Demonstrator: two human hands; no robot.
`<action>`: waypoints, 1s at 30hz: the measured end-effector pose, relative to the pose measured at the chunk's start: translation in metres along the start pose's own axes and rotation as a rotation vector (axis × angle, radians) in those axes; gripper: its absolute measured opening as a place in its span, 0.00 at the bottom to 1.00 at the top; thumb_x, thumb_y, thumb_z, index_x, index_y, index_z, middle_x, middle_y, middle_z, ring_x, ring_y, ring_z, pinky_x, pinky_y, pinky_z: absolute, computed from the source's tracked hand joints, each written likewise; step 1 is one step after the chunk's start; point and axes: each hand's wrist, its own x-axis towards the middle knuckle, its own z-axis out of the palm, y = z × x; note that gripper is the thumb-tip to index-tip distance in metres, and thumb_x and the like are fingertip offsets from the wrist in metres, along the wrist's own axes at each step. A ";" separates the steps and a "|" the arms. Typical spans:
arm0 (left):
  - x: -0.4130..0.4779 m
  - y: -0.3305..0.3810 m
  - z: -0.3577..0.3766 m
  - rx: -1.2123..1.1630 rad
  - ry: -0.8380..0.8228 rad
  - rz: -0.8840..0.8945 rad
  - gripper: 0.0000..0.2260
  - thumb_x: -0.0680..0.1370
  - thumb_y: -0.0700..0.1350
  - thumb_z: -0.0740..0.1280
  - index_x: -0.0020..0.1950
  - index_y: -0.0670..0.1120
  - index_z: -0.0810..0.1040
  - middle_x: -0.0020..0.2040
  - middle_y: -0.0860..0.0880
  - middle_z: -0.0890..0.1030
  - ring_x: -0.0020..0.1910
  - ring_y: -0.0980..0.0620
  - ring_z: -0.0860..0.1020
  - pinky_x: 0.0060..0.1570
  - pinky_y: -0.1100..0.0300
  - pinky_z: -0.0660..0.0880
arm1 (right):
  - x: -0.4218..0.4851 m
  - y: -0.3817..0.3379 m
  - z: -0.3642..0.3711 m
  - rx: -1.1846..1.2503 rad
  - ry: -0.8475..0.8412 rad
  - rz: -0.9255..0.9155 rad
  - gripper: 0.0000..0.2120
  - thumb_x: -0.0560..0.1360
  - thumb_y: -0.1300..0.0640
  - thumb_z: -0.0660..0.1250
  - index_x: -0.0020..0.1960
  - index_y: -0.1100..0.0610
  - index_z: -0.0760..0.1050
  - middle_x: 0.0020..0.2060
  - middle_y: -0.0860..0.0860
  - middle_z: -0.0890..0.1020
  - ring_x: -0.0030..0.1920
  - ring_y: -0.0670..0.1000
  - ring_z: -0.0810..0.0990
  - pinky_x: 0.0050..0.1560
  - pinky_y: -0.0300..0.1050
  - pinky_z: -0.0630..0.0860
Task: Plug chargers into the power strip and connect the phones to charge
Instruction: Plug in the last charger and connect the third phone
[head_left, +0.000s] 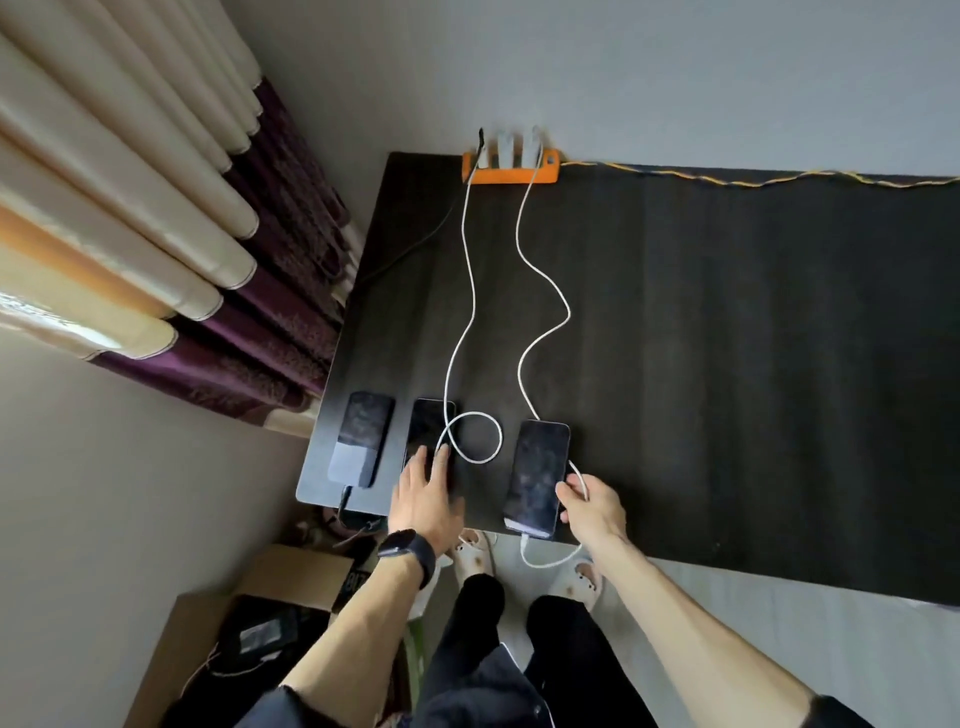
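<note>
Head view: the left hand (423, 499) lies flat, fingers straight, on the middle phone (428, 423). The phone's long axis runs away from the person toward the power strip (511, 174) at the surface's (727, 364) far edge. The looped cable (500, 439) ends at those fingertips, so the left hand is nearer. The right hand (592, 501) pinches the other cable (569, 312) beside the right phone (540, 478).

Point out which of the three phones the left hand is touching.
The middle phone: the left hand lies on its near end and a white cable loops over it. The left phone and right phone lie clear of that hand.
</note>
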 end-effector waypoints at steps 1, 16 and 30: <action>0.007 -0.009 0.000 0.050 -0.006 0.030 0.37 0.77 0.49 0.66 0.81 0.53 0.50 0.81 0.43 0.52 0.79 0.43 0.53 0.76 0.46 0.56 | 0.005 -0.005 0.004 -0.013 0.002 0.000 0.07 0.77 0.55 0.71 0.54 0.55 0.81 0.41 0.48 0.85 0.40 0.49 0.86 0.46 0.43 0.81; 0.037 -0.044 0.000 0.260 -0.197 0.198 0.40 0.80 0.52 0.62 0.78 0.61 0.34 0.80 0.51 0.34 0.79 0.44 0.36 0.75 0.36 0.47 | 0.013 -0.036 0.040 -0.513 0.181 -0.050 0.10 0.74 0.44 0.71 0.50 0.47 0.77 0.45 0.48 0.81 0.43 0.54 0.77 0.39 0.45 0.72; 0.036 -0.037 -0.018 0.293 -0.265 0.208 0.39 0.80 0.48 0.62 0.79 0.60 0.35 0.80 0.52 0.34 0.80 0.45 0.37 0.75 0.33 0.45 | 0.016 -0.044 0.032 0.905 0.454 0.212 0.09 0.84 0.54 0.60 0.50 0.53 0.76 0.51 0.51 0.86 0.41 0.49 0.86 0.41 0.43 0.80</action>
